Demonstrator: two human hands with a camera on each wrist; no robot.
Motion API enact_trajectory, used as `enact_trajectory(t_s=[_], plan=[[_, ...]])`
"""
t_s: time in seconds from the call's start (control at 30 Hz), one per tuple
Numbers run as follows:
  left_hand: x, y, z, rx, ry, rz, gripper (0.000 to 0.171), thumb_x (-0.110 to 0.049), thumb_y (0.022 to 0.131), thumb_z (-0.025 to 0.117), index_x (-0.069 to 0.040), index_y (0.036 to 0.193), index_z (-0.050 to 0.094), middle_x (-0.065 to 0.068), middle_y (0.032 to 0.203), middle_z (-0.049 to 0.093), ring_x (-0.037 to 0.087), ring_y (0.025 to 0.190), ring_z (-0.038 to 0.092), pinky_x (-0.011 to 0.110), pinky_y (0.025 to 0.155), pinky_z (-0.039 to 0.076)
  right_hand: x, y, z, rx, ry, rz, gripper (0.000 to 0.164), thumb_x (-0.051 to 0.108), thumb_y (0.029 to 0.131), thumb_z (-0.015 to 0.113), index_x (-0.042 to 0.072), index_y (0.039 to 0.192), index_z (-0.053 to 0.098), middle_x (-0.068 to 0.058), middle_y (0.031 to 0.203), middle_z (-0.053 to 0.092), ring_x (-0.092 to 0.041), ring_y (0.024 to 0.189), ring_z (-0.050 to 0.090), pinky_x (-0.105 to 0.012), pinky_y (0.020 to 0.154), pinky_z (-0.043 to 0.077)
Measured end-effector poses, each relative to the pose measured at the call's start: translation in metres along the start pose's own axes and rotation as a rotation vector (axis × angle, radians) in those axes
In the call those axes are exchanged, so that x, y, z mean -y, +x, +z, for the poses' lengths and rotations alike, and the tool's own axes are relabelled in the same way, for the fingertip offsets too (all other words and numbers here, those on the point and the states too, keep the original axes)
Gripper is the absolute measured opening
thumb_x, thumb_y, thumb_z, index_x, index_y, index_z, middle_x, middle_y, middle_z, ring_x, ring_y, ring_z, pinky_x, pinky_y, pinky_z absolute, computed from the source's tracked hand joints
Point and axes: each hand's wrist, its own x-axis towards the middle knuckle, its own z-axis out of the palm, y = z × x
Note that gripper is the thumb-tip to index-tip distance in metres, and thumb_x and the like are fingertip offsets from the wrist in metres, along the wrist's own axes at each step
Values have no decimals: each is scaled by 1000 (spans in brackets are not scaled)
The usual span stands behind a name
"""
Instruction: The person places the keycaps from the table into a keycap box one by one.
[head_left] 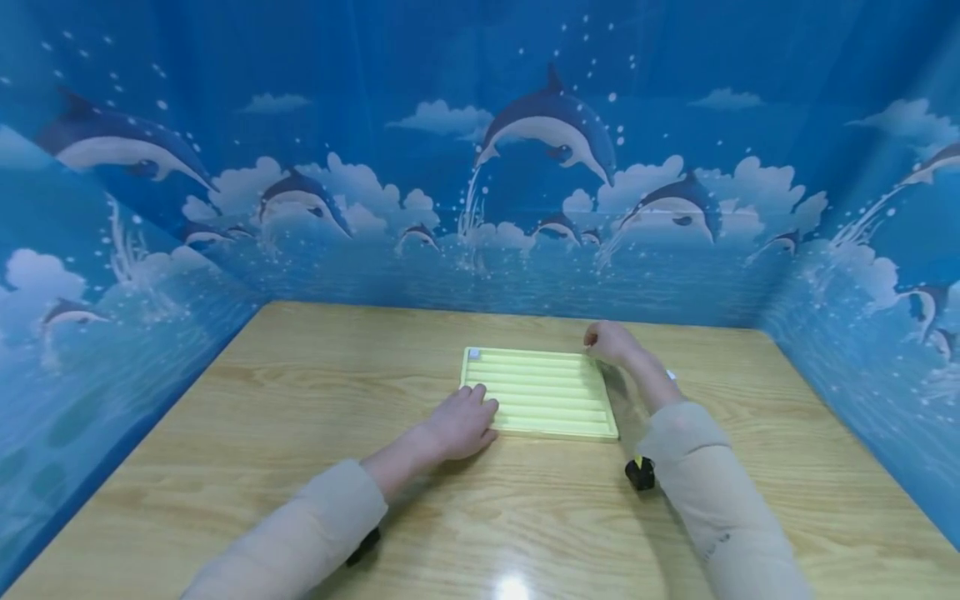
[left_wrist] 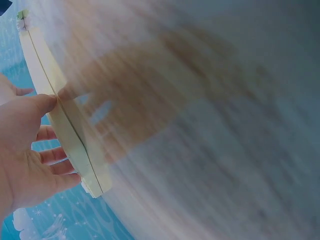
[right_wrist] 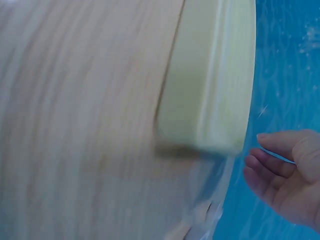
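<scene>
A pale yellow-green tray with parallel ridges lies on the wooden table. One small whitish square tile sits in its far left corner. My left hand holds the tray's near left corner; the left wrist view shows the thumb on the tray's side and the fingers along the neighbouring edge. By the far right corner is my right hand, its fingers loosely curled. In the right wrist view that hand appears apart from the tray, with nothing visible between thumb and fingers.
Past the right forearm, a small white thing is mostly hidden. Clear plastic shows low in the right wrist view. A blue dolphin-print curtain borders the table's back and sides. A black device is at the right wrist.
</scene>
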Motion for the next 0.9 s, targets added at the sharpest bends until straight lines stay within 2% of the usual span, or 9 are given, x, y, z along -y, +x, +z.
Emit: enact_trajectory(t_s=[0.2,0.37,0.5,0.6,0.7,0.8,0.9], plan=[[0,-1,2,-20,0,5,22,-31,89,60,-9,92,56,6,91,48,20,82,49,30,74,46,-17,-10,-2,-18,-63,41,27,0,86,48,-8,111,56,-26,114,56,-42,107,50,-51,89,43],[0,-2,3,-24,2,8,22,-31,89,60,-9,92,56,6,91,48,20,82,49,31,74,46,-22,-17,-3,14,-96,86,30,-1,86,46,-8,113,56,-26,117,55,-42,106,51,-52,89,43],[1,-3,4,-21,5,11,23,-31,89,60,-9,94,56,7,92,49,20,83,49,31,75,46,-22,-20,-5,78,-124,141,22,-2,84,43,-5,99,59,-20,98,59,-33,88,54,-44,76,47],[1,-2,4,-23,11,8,24,-31,89,60,-8,96,56,7,93,49,21,84,50,31,77,47,-23,-21,-6,99,-162,170,14,-1,84,40,3,82,54,-11,78,53,-25,71,48,-36,62,43],[2,0,3,-19,23,4,25,-31,89,60,-8,98,56,8,95,50,21,86,50,32,79,46,-24,-21,-7,96,-186,190,16,-2,83,39,6,73,48,-8,71,47,-22,66,44,-33,57,39],[2,0,2,-13,22,4,24,-31,90,59,-9,98,56,8,96,50,21,87,50,32,80,46,-26,-21,-7,88,-194,185,16,-4,82,39,5,73,49,-10,72,49,-24,67,46,-36,60,43],[2,0,2,-10,10,3,24,-31,90,59,-9,97,56,7,96,49,21,87,50,33,80,46,-27,-20,-7,81,-195,169,13,-5,81,42,2,77,53,-13,79,55,-27,74,51,-41,69,47]])
